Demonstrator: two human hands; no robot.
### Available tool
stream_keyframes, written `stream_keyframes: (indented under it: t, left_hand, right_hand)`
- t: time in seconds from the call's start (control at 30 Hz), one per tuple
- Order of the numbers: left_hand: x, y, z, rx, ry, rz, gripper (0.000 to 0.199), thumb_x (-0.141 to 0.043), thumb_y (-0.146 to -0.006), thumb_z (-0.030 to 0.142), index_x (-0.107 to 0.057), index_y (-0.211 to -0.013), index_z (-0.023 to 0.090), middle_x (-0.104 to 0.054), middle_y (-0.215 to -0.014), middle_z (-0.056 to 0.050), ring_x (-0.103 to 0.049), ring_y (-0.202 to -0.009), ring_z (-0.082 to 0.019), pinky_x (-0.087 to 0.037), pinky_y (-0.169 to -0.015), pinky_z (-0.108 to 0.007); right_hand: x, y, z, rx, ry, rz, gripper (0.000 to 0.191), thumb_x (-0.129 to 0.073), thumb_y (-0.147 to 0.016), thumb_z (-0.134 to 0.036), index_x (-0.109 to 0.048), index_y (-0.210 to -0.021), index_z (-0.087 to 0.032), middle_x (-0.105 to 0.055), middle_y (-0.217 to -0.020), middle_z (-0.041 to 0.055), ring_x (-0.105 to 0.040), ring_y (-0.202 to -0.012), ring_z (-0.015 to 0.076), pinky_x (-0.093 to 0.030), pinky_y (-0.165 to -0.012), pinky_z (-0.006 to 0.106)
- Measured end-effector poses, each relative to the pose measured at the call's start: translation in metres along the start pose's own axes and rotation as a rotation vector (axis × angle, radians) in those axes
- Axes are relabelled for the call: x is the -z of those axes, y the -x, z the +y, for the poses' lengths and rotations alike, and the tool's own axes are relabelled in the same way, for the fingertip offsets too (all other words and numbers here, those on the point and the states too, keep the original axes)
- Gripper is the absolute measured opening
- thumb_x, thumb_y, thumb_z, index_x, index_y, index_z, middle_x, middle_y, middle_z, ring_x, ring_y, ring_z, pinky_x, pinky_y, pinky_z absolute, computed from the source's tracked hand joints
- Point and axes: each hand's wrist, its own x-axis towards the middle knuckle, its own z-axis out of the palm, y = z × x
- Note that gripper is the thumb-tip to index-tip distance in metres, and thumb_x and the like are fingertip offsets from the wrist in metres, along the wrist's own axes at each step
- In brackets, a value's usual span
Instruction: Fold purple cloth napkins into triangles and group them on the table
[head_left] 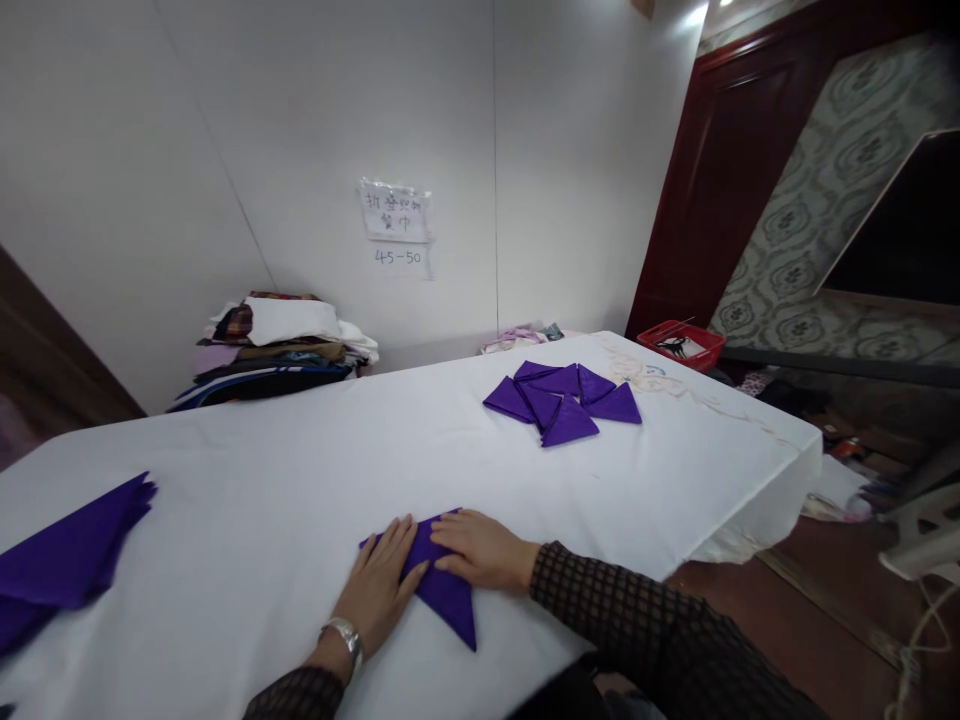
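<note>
A purple napkin (450, 597), folded into a triangle-like shape, lies on the white tablecloth (300, 500) in front of me, with one point toward me. My left hand (385, 572), a watch at its wrist, rests flat on the left part of the napkin with its fingers stretched out. On the upper right part lies my right hand (480, 548), its fingers extended and slightly bent over the cloth. Both palms hide parts of the napkin. Farther back sit several small folded purple napkins (570, 422) in a cluster.
Larger purple cloths (67, 555) lie stacked at the left edge. Behind the table is a pile of folded clothes (292, 340). A handwritten sign (397, 225) hangs on the wall. A red basket (681, 345) and a white stool (926, 535) stand at the right.
</note>
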Motion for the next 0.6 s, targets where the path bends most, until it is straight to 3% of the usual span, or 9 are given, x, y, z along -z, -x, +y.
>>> stream_keyframes:
  t: [0.1, 0.2, 0.43, 0.6]
  left_hand:
    - [0.003, 0.001, 0.002, 0.004, 0.024, -0.022, 0.056, -0.035, -0.09, 0.046, -0.039, -0.14, 0.02, -0.035, -0.146, -0.007, -0.03, -0.136, -0.024, -0.026, -0.111, -0.046]
    - [0.008, 0.001, 0.005, 0.012, 0.049, -0.022, 0.055, -0.036, -0.089, 0.045, -0.04, -0.139, 0.022, -0.036, -0.146, -0.007, -0.03, -0.136, -0.024, -0.027, -0.111, -0.046]
    - [0.025, -0.002, 0.014, 0.107, 0.097, -0.121, 0.054, -0.031, -0.092, 0.045, -0.039, -0.139, 0.021, -0.035, -0.147, -0.006, -0.027, -0.138, -0.02, -0.025, -0.112, -0.043]
    - [0.032, -0.001, 0.018, 0.236, 0.07, -0.123, 0.055, -0.032, -0.092, 0.044, -0.036, -0.141, 0.02, -0.033, -0.148, -0.008, -0.023, -0.139, -0.021, -0.019, -0.112, -0.048]
  right_hand:
    - [0.004, -0.004, -0.001, -0.051, -0.024, 0.0, 0.058, -0.04, -0.092, -0.051, -0.039, -0.137, -0.014, -0.04, -0.144, 0.0123, -0.027, -0.137, 0.0208, -0.02, -0.113, 0.041]
    - [-0.002, -0.003, 0.002, -0.104, -0.046, -0.066, 0.07, -0.042, -0.088, -0.059, -0.033, -0.141, -0.013, -0.033, -0.147, 0.0148, -0.023, -0.138, 0.0243, -0.018, -0.112, 0.046]
    - [-0.012, 0.003, 0.012, -0.115, -0.097, -0.096, 0.07, -0.039, -0.089, -0.06, -0.031, -0.143, -0.016, -0.029, -0.149, 0.0123, -0.022, -0.139, 0.0242, -0.016, -0.112, 0.047]
    - [-0.01, 0.003, 0.011, -0.109, -0.084, -0.11, 0.07, -0.037, -0.09, -0.06, -0.029, -0.144, -0.016, -0.029, -0.15, 0.0124, -0.021, -0.139, 0.0241, -0.016, -0.112, 0.048]
